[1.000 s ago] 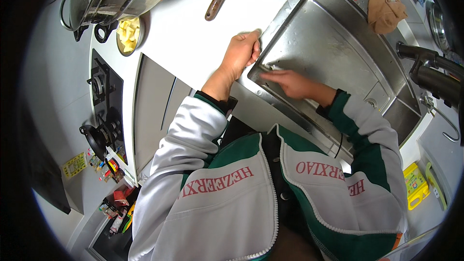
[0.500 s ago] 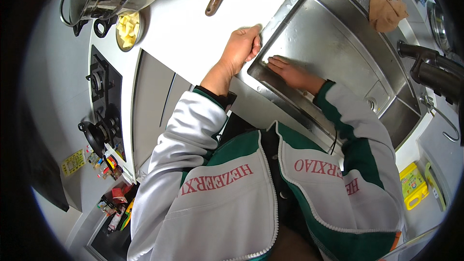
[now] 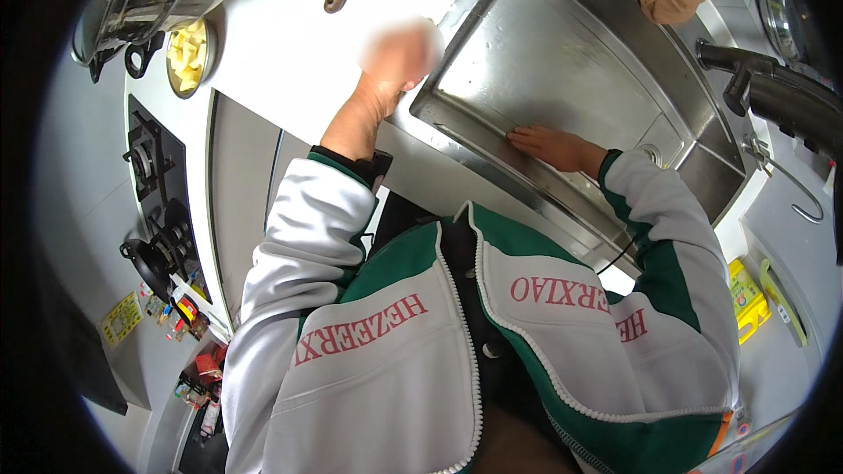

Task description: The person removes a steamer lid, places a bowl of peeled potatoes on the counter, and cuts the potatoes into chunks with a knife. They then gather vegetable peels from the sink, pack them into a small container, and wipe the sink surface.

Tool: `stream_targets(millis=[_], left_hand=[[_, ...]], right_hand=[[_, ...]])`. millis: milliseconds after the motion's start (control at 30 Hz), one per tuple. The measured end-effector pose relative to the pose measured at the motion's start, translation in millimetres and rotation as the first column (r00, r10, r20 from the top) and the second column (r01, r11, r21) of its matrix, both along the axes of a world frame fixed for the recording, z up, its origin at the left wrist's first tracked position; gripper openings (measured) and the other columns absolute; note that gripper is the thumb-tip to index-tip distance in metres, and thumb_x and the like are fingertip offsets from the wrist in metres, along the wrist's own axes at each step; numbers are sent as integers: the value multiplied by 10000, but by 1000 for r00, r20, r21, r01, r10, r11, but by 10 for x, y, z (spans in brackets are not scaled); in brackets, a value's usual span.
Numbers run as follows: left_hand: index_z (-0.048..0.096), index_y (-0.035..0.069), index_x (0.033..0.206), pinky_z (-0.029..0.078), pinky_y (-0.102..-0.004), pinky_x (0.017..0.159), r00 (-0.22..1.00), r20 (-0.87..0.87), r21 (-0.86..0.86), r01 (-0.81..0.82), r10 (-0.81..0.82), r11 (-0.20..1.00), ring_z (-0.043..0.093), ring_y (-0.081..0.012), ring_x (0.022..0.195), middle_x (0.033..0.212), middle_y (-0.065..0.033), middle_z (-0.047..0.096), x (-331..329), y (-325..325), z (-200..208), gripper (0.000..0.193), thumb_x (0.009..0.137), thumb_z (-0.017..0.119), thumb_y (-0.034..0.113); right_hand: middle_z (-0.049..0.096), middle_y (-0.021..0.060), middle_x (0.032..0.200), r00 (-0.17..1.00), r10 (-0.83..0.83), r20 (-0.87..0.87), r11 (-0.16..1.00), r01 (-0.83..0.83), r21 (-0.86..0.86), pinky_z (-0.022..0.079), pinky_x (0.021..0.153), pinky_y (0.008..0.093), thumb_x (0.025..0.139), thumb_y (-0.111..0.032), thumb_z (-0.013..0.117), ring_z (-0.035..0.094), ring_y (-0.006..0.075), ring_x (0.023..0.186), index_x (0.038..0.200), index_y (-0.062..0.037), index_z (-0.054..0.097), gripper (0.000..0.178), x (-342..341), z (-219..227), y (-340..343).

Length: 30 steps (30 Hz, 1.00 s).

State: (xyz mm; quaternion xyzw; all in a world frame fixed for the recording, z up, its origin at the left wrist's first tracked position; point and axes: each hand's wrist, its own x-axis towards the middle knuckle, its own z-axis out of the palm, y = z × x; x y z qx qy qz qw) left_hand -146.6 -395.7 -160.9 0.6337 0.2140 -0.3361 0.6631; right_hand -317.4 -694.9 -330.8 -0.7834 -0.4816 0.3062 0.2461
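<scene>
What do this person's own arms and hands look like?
The left hand, partly blurred, and the right hand are bare. The long sleeves are whitish with dark green panels and dark cuffs. A black object shows beside the left cuff.

L hand [image 3: 399, 54] blurred, finger pose unclear; L wrist [image 3: 353, 125] just below it, L forearm [image 3: 323, 197] down-left of that. R hand [image 3: 555, 149] lower, R of L hand, flat w/ fingers [image 3: 527, 138] tog., pointing L; R forearm [image 3: 648, 193] down-right.
</scene>
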Motion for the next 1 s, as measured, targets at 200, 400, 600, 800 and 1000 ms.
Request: stream_targets(millis=[200,400,600,800,1000], left_hand=[[505,103,657,241,-195,348,996,86,19,11,-12,1000,307,-54,374,517,6,456,-33,-22,-24,366,979,501,275],[508,105,664,240,-194,348,993,109,62,28,-35,998,308,-55,374,521,5,458,-28,-33,18,368,984,497,285],[664,37,920,494,-233,625,996,28,12,87,-87,996,560,-83,631,729,1,613,30,56,-50,306,948,588,332],[662,42,916,499,-237,619,995,50,32,88,-89,996,562,-83,634,729,2,609,23,65,-70,305,954,581,334],[654,25,951,498,-246,618,995,79,46,63,-67,997,573,-91,651,749,-18,616,0,35,-46,301,956,578,317]], right_hand=[[337,147,1498,898,-322,-301,931,242,-273,344,1105,372,908,-34,486,375,313,1348,1441,-57,342,552,-12,327,-185],[557,210,1248,885,-434,-169,833,322,-451,487,896,426,813,0,593,558,357,1105,1304,-52,471,508,-209,204,-414],[664,247,837,896,-372,-242,779,159,-607,519,694,478,765,-101,653,642,410,784,793,37,682,143,-672,-214,-707],[656,252,807,907,-346,-239,815,164,-555,510,686,480,805,-163,611,637,413,755,782,23,686,201,-366,-509,-132],[652,194,932,655,-596,-465,791,579,-197,487,789,455,844,-117,603,608,378,893,918,-31,650,123,-150,-103,-65]])
